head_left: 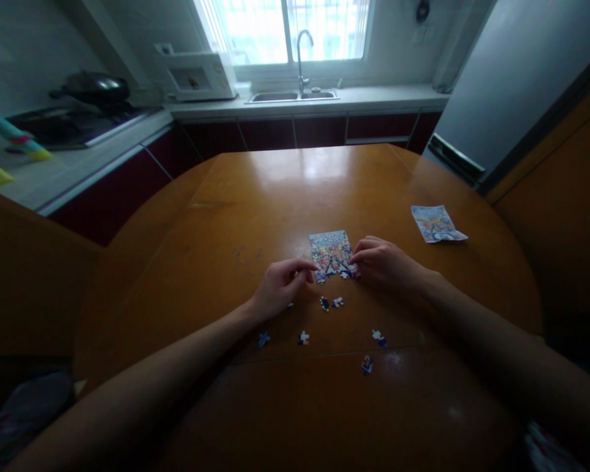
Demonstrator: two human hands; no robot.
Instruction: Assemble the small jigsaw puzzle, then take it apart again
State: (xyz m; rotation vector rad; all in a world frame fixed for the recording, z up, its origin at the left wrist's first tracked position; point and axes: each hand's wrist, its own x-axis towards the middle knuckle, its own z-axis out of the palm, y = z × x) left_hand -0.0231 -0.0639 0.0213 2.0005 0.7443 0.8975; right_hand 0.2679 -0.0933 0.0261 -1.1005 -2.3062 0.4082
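Note:
A partly assembled jigsaw puzzle [331, 249] with a crowded, colourful picture lies mid-table, its lower edge uneven. At its lower left corner, my left hand [282, 286] rests with bent fingers apart, the index fingertip touching the edge. My right hand [383, 261] pinches at the lower right edge, where a puzzle piece [355, 271] shows partly under the fingers. Loose nearer me are a dark piece [324, 303], a pale piece [338, 302], a blue piece [264, 339], a white and orange piece [303, 338], a white and blue pair [379, 337] and a patterned piece [367, 364].
A creased picture sheet [435, 224] lies to the right on the wooden table [255, 196]. Beyond the table are a counter with a sink [275, 96], a faucet [301, 62] and a white microwave [196, 75]. A pan [96, 86] sits on the stove at left; a fridge [501, 85] stands right.

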